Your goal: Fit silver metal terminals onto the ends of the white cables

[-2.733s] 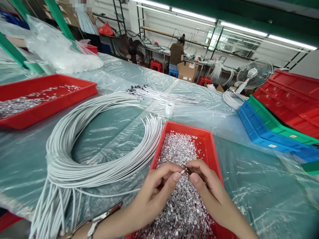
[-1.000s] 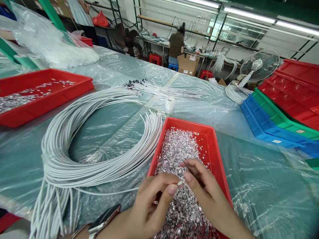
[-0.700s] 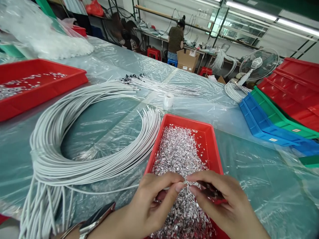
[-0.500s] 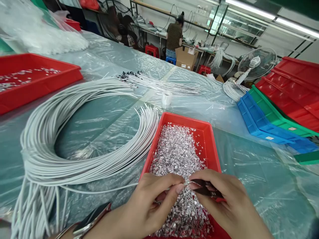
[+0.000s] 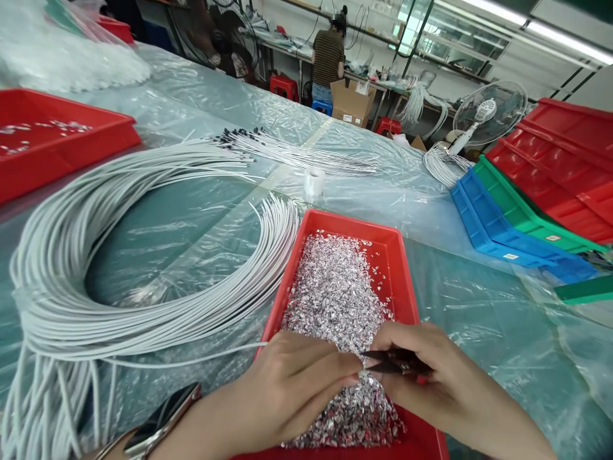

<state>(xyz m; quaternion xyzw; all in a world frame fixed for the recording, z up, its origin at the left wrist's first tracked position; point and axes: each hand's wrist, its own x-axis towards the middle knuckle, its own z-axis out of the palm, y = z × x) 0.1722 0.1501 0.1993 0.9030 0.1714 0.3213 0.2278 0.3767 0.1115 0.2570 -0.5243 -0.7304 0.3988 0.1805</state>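
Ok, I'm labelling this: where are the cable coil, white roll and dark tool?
Cable coil (image 5: 158, 329), head view: its near-side strands.
White roll (image 5: 314, 186), head view: its outer side.
Dark tool (image 5: 400, 365), head view: its middle.

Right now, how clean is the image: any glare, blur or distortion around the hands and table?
Head view: glare streaks the plastic sheet and the silvery pieces glint; head view, upper right: the strip light looks washed-out white; head view, background: the room appears tilted; head view, between the hands: the white cable tip beside the dark blades is hard to make out.
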